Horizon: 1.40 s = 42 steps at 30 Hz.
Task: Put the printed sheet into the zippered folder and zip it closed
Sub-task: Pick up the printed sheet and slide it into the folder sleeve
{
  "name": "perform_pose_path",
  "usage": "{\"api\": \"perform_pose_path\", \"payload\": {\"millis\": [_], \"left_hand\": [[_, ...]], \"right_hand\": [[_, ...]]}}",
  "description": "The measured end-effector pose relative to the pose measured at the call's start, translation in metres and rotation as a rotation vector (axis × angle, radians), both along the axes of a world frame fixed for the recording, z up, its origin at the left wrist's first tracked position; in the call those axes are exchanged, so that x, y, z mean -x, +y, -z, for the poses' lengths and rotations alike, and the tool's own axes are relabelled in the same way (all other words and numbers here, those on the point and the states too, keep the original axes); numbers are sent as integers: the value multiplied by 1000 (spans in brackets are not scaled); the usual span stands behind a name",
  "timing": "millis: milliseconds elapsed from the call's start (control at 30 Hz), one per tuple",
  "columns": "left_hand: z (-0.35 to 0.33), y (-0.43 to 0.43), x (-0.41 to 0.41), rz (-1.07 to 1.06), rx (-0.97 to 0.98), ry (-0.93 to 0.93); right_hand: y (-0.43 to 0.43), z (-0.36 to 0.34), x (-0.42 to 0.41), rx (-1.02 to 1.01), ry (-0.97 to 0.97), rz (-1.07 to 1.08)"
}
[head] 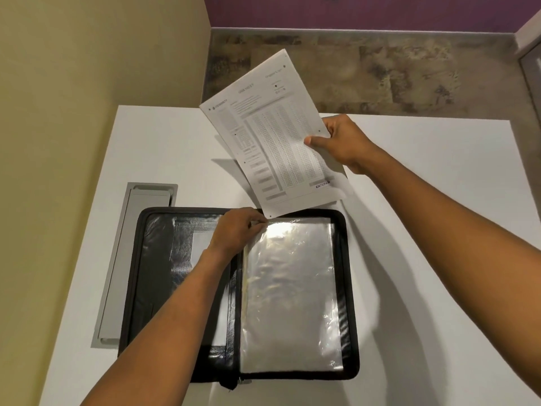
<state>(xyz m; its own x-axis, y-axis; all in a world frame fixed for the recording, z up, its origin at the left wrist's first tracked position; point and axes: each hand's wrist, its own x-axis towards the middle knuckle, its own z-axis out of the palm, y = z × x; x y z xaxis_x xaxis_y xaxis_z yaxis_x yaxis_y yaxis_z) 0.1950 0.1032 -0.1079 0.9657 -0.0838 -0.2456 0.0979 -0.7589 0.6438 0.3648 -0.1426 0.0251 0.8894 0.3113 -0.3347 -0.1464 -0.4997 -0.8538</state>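
A black zippered folder (pixel 137 259) lies open flat on the white table (pixel 439 200). Its right half holds clear plastic sleeves (pixel 289 294). My left hand (pixel 238 230) pinches the top left corner of the top sleeve near the spine. My right hand (pixel 339 142) holds the printed sheet (pixel 272 133) by its right edge, tilted in the air above the folder's far edge. The sheet's lower corner hangs just over the sleeve's top edge.
A grey recessed cable hatch (pixel 117 265) sits in the table left of the folder, partly under its left edge. A yellow wall stands to the left. Beyond the table's far edge is a mottled floor (pixel 380 68) and a purple wall.
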Motion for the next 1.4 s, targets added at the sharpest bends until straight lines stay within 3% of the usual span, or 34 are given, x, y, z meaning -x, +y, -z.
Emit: {"api": "perform_pose_path", "payload": {"millis": [800,1100,1400], "left_hand": [[10,3,6,-13,-20,-105],[7,-12,-3,69,-27,-13],[-4,-82,-11,109,-19,-17]], "right_hand": [[15,25,-21,-12,73,-72],[22,68,-15,-46,293,-84],[19,115,-8,-117,406,-17]]}}
